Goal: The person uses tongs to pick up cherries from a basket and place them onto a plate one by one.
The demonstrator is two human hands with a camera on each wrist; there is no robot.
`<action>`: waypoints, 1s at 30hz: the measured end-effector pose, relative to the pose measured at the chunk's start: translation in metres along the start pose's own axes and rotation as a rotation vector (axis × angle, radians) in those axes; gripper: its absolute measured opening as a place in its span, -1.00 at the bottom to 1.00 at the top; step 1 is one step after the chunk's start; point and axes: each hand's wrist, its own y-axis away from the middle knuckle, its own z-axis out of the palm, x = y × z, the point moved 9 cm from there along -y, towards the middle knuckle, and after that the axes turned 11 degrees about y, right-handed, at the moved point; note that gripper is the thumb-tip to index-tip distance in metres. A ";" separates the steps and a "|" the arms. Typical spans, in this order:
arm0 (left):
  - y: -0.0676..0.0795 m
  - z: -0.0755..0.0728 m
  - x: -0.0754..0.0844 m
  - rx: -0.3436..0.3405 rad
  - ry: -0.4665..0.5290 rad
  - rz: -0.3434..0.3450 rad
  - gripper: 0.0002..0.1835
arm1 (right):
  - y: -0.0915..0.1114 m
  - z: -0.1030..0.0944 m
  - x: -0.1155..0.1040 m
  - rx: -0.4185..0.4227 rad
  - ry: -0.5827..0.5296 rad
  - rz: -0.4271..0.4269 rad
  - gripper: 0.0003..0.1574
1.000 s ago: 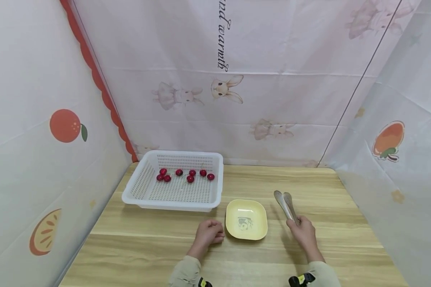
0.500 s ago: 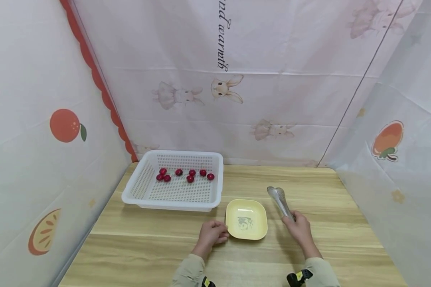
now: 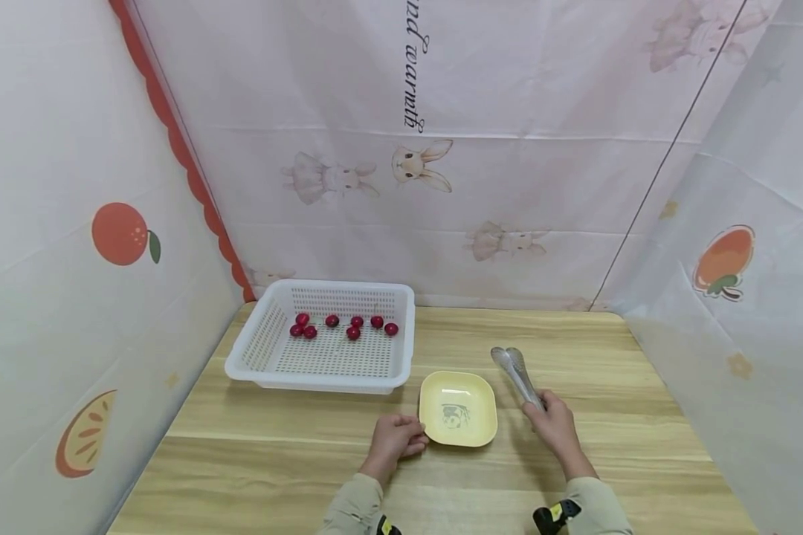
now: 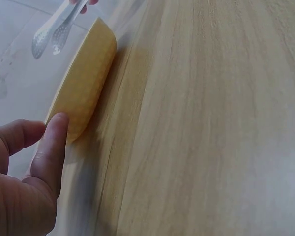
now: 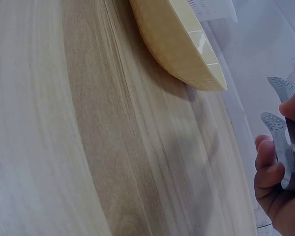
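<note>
My left hand (image 3: 392, 443) pinches the near left rim of a square yellow bowl (image 3: 458, 410) between thumb and finger. The left wrist view shows the fingertips meeting at the edge of the bowl (image 4: 86, 81). To the right of the bowl, my right hand (image 3: 557, 427) grips metal tongs (image 3: 520, 377) above the table. The tongs' perforated tips point away from me and stand slightly apart, as the tongs (image 5: 280, 130) show in the right wrist view. Several red cherries (image 3: 353, 334) lie in a white perforated basket (image 3: 334, 383), behind and left of the bowl.
The wood-grain table (image 3: 274, 468) carries all these things. Printed cloth with rabbits (image 3: 421, 167) hangs along its back edge, and cloth with fruit prints (image 3: 120, 234) stands on the sides. The basket sits near the back left corner.
My left hand has moved slightly right and taken hold of the bowl's rim. My right hand has shifted left with the tongs, whose tips have moved closer to the bowl.
</note>
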 end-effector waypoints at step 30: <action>-0.002 -0.004 0.007 0.024 -0.052 0.023 -0.83 | -0.004 0.001 -0.010 -0.032 0.003 -0.013 -0.54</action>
